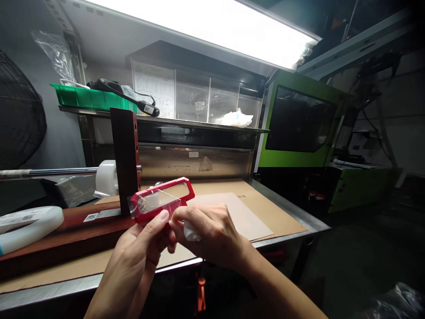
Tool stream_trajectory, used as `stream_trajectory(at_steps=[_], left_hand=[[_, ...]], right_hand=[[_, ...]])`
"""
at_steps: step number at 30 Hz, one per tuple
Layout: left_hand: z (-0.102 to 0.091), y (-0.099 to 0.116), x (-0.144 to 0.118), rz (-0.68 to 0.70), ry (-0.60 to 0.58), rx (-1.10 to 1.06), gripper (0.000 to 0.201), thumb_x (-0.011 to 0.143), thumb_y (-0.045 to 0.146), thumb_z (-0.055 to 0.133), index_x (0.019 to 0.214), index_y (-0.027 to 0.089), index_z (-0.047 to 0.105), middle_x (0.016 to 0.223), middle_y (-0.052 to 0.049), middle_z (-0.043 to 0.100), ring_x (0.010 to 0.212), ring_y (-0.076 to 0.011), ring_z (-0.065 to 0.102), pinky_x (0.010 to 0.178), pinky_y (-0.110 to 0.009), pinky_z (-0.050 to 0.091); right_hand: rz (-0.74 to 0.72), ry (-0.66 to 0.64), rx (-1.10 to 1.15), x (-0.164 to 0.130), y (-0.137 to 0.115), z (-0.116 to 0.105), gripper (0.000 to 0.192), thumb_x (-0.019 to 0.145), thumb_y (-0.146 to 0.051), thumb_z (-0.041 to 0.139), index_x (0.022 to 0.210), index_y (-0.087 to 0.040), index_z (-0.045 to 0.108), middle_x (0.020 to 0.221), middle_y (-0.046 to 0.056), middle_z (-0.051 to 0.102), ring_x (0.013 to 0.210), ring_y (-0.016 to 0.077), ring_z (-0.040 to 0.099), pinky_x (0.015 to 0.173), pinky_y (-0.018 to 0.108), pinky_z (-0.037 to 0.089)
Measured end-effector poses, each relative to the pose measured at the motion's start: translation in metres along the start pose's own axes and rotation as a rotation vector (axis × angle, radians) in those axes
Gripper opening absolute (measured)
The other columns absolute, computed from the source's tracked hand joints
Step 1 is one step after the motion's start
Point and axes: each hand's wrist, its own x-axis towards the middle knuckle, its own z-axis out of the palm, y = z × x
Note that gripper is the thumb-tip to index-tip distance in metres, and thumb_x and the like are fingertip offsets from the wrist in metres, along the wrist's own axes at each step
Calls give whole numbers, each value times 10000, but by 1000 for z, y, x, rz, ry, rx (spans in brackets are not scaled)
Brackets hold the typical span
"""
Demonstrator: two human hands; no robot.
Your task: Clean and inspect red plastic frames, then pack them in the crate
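Note:
My left hand [139, 257] grips a shiny red plastic frame [189, 188] from below, thumb on its near face. The frame is long with cut corners and an open middle, and it is tilted up to the right above the bench. Clear film [154, 201] covers its left part and sticks out past the left end. My right hand [212, 232] is closed beside the frame, thumb and forefinger pinched at its lower edge by the film. A crumpled white wipe [191, 232] is tucked in its curled fingers. The exact pinch point is hidden.
A dark upright block [122, 159] on a red-brown base [76, 226] carries a metal rod with a white roll [105, 178]. Another roll [31, 226] lies at left. Cardboard [285, 217] covers the bench. A shelf above holds a green tray [86, 97]. A green machine [299, 119] stands right.

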Motion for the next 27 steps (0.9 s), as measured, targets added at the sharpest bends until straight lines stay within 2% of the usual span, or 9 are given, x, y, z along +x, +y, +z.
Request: stream_trajectory(at_steps=[8, 13, 15, 22, 27], left_hand=[[3, 3, -2, -43, -17, -82, 166, 732, 358, 657, 719, 192, 653, 678, 2, 588, 608, -129, 465, 518, -200, 473], [5, 7, -3, -68, 23, -158, 140, 625, 296, 703, 682, 171, 675, 682, -13, 627, 627, -148, 514, 563, -217, 519], [6, 8, -3, -74, 49, -176, 142, 625, 301, 712, 687, 179, 676, 697, -12, 638, 630, -147, 524, 564, -216, 524], [7, 8, -1, -86, 29, -144, 170, 606, 294, 749, 699, 166, 686, 706, -24, 641, 623, -150, 527, 541, -221, 526], [5, 7, -1, -105, 92, -182, 174, 554, 280, 756, 654, 159, 679, 677, -30, 634, 623, -166, 537, 530, -233, 531]], right_hand=[[4, -38, 6, -1, 2, 2, 99, 857, -217, 551, 793, -158, 597, 620, -45, 640, 504, 65, 544, 494, 184, 384], [15, -70, 4, -1, 3, 3, 126, 869, -198, 518, 782, -156, 600, 600, -45, 640, 505, 63, 563, 492, 179, 389], [17, -91, 1, -1, 3, 3, 130, 870, -200, 515, 786, -155, 604, 600, -41, 640, 505, 66, 565, 483, 182, 386], [14, -129, -30, 0, 5, 2, 156, 873, -218, 510, 784, -151, 620, 607, -31, 648, 493, 80, 569, 454, 205, 355], [8, -120, -29, 0, 5, 4, 153, 860, -208, 524, 748, -153, 611, 592, -39, 644, 507, 77, 583, 452, 210, 337]])
